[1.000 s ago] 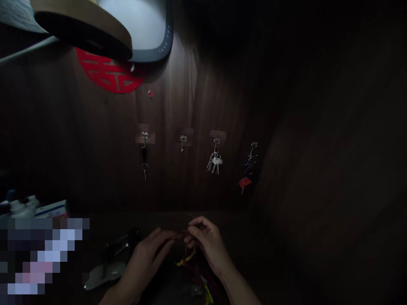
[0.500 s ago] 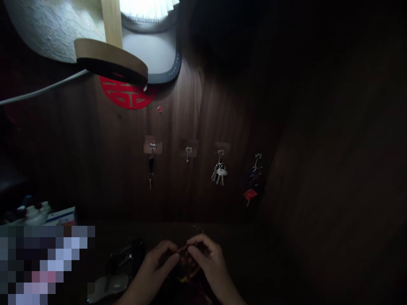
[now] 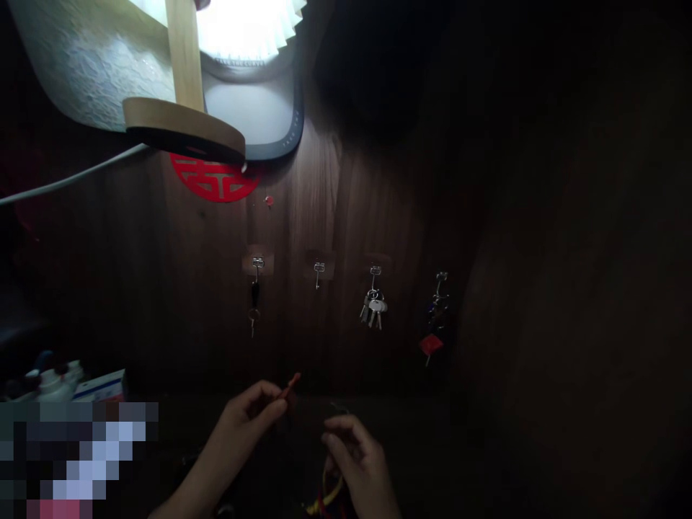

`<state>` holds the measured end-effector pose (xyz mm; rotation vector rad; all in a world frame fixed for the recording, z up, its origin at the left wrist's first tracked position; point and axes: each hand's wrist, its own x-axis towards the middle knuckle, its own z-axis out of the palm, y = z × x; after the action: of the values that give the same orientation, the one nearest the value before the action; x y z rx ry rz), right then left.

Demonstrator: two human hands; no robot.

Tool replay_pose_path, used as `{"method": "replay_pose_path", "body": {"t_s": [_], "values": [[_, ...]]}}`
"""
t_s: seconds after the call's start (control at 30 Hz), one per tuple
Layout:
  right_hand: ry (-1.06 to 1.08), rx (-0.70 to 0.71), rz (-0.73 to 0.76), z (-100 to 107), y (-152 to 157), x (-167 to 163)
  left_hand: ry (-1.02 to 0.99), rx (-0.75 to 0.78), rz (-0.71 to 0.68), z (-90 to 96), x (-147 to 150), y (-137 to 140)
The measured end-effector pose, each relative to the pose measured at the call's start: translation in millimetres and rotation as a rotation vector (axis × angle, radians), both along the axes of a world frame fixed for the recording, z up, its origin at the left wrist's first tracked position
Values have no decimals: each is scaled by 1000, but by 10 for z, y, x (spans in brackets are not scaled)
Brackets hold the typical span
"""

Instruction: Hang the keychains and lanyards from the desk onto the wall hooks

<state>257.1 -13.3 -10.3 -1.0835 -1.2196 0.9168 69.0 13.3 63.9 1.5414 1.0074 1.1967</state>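
My left hand (image 3: 246,418) is closed in a pinch on a short, narrow orange-red piece (image 3: 293,386), whose tip points up past the fingers. What kind of thing it is, the dim light does not show. To the right and slightly lower, my right hand (image 3: 360,461) has its fingers curled and the thumb near the forefinger. A yellow and red cord (image 3: 331,497) loops down from under this hand; its lower part runs into the dark at the picture's edge. A thin pale strand (image 3: 339,409) sticks up behind the right fingers. The two hands are apart.
Ahead is a dark wooden panel with hooks carrying a set of keys (image 3: 374,308), a single key (image 3: 252,324) and a red tag (image 3: 431,344). A lit lamp with a round wooden base (image 3: 184,126) and caps are above. Bottles (image 3: 54,386) and a box (image 3: 100,387) stand left.
My hands have moved apart, the left one up and to the left with the orange-red piece. My right hand has shifted slightly down. The view has tilted up a little.
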Motion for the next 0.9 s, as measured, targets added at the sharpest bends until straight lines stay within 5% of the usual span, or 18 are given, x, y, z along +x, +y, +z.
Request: {"method": "replay_pose_path", "body": {"t_s": [0.23, 0.53, 0.9], "values": [[5, -22, 41, -114, 43, -56, -14, 65, -68, 476, 140, 249], [-3, -43, 63, -140, 96, 5, -2, 428, 20, 1053, 417, 676], [-11, 27, 0, -125, 65, -48, -45, 511, 200, 1060, 587, 1043]]}}
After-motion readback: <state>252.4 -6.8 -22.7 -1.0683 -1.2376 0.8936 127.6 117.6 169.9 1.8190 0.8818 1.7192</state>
